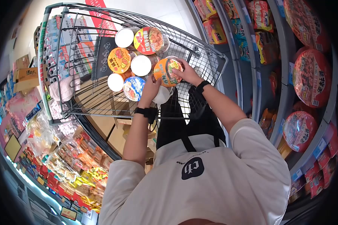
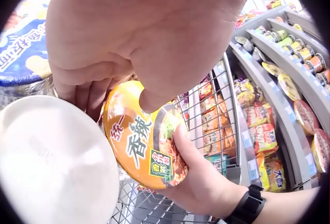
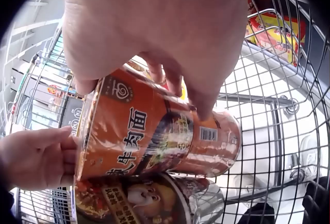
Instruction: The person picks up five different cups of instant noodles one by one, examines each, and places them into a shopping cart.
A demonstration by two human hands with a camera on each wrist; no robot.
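Both hands hold one orange noodle cup (image 1: pixel 168 71) tilted on its side over the wire cart (image 1: pixel 199 56). The right hand (image 1: pixel 189 73) grasps it from above, fingers (image 3: pixel 175 79) curled over its side. The left hand (image 1: pixel 151 90) grips its lid end, thumb (image 2: pixel 149 97) on the lid. Below the left hand sits a white-lidded cup (image 2: pixel 51 167), probably touching the fingers. More cups (image 1: pixel 133 48) lie beyond both hands.
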